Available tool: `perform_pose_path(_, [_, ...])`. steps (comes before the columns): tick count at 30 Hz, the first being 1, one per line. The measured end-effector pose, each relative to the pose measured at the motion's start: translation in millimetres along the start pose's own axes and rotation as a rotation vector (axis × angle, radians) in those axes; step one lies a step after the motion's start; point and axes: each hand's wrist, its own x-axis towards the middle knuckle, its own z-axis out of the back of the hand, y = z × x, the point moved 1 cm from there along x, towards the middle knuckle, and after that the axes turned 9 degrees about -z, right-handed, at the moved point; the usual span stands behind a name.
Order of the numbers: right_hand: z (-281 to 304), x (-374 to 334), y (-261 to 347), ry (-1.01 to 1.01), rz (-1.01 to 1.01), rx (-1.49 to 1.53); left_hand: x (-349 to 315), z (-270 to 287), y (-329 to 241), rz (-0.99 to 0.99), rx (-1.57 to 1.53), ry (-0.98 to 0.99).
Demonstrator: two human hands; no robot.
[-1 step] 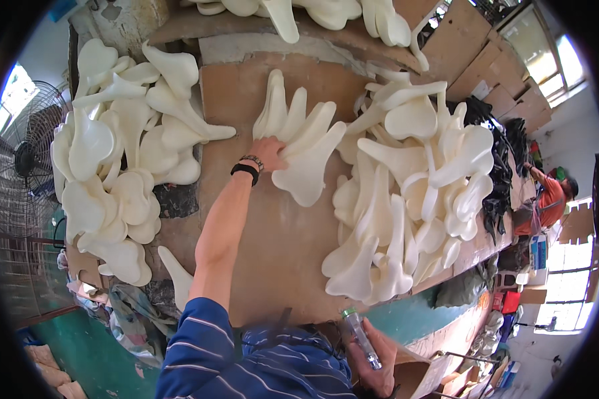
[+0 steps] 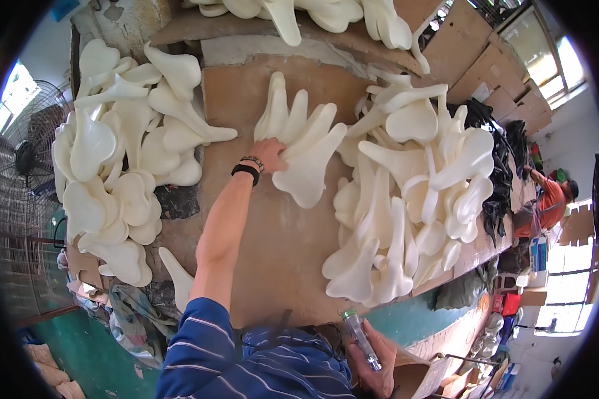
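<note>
Several cream bicycle saddle pads [image 2: 307,171] lie fanned out in a row on the cardboard-covered table [image 2: 266,266], their narrow ends pointing away from me. My left hand [image 2: 269,154] reaches to the near end of the left pads in this row. Its fingers are curled against a pad and partly hidden. Low at the front, close to my body, my right hand [image 2: 379,356] is closed around a clear tube-shaped tool [image 2: 362,340] with a green end and a metallic lower end. What kind of tool it is cannot be made out.
Heaped saddle pads [image 2: 90,143] cover the table's left side, and another heap [image 2: 412,179] covers its right. More pads [image 2: 326,13] lie at the far edge. One loose pad [image 2: 175,274] rests beside my left forearm. A fan [image 2: 26,156] stands left; a person in orange [image 2: 549,203] is far right.
</note>
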Motion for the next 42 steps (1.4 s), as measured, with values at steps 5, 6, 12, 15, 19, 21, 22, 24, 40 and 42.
perform_pose_path(5, [-6.0, -9.1, -9.0, 0.058, -0.162, 0.112, -29.7, -6.4, -22.0, -0.112, 0.126, -0.094])
perform_pose_path(6, [-9.7, -9.0, -13.7, 0.075, -0.212, 0.152, -42.1, -9.7, -36.6, -0.100, 0.191, -0.101])
perform_pose_path(12, [-18.5, -7.4, -14.3, 0.148, -0.213, 0.197, -176.9, -5.2, -104.2, -0.006, 0.020, -0.262])
perform_pose_path(15, [-23.3, -4.7, -13.7, 0.187, -0.150, 0.143, -243.9, -1.2, -109.8, 0.102, -0.020, -0.306])
perform_pose_path(19, [-27.0, 1.2, -0.4, 0.209, -0.049, 0.063, -308.6, 46.3, -127.6, 0.221, 0.083, -0.436])
perform_pose_path(21, [-30.3, 4.6, 1.1, 0.206, -0.005, 0.045, -331.2, 79.8, -137.8, 0.275, 0.149, -0.511])
perform_pose_path(22, [-30.3, 4.8, -1.2, 0.214, -0.009, 0.040, -339.8, 100.4, -143.7, 0.316, 0.187, -0.535])
perform_pose_path(24, [-33.2, 6.2, -0.3, 0.213, -0.014, 0.034, -348.6, 143.8, -147.9, 0.390, 0.253, -0.582])
perform_pose_path(40, [-39.1, 13.2, -18.4, 0.222, 0.200, -0.089, -315.1, 429.4, 162.7, 0.972, 0.326, -0.929])
perform_pose_path(42, [-41.7, 10.7, -20.3, 0.166, 0.173, -0.102, -281.6, 413.6, 154.6, 0.896, 0.321, -0.938])
